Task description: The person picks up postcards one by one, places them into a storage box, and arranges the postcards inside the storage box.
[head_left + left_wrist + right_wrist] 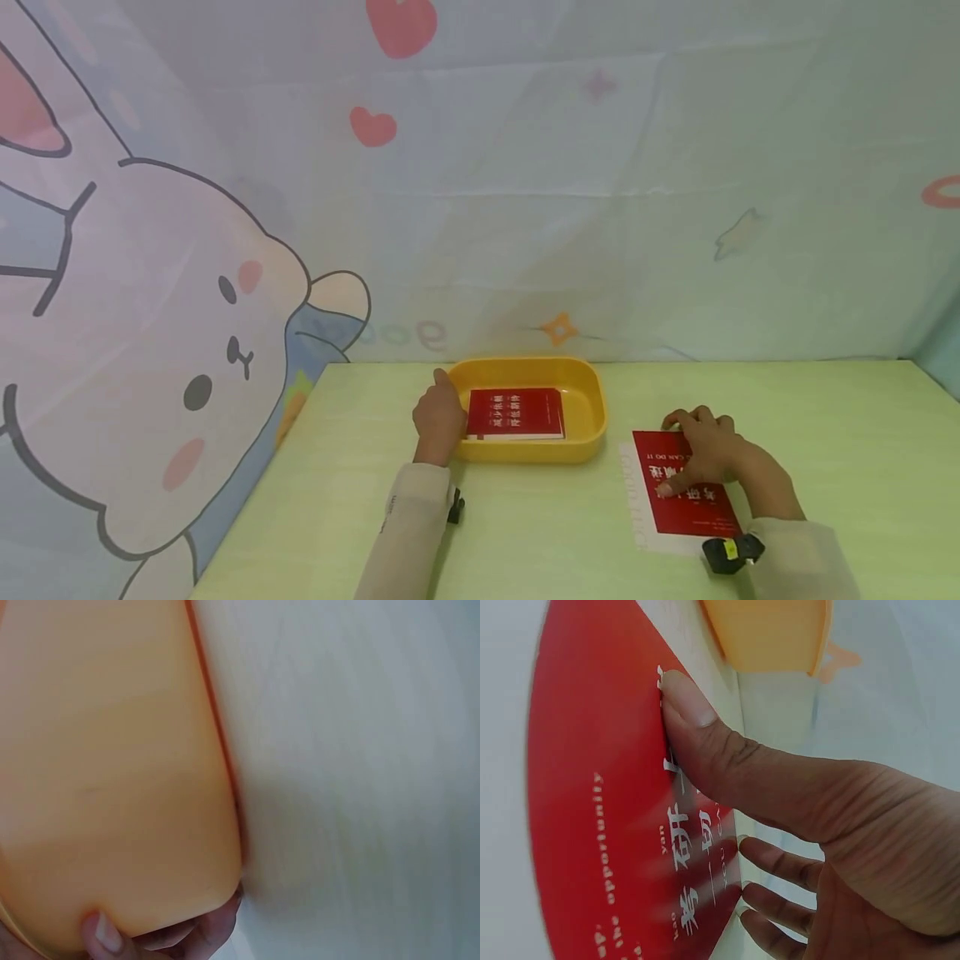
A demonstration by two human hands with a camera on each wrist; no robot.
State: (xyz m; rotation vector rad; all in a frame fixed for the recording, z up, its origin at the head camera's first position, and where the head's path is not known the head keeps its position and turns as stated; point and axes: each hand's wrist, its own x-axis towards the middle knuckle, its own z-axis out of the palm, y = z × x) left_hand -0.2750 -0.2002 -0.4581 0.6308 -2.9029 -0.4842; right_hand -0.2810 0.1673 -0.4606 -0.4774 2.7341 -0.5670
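While one red book (516,412) already lies inside the yellow tray (588,392) near the table's (825,417) far edge, the left hand (438,417) grips the tray's left rim; the right hand (705,454) presses fingers on the second red book (686,500), not yet lifted, near the front edge.

A bare strip of worktop (825,417) separates the yellow tray (592,408) from the red booklet (686,500); the far right lies open.
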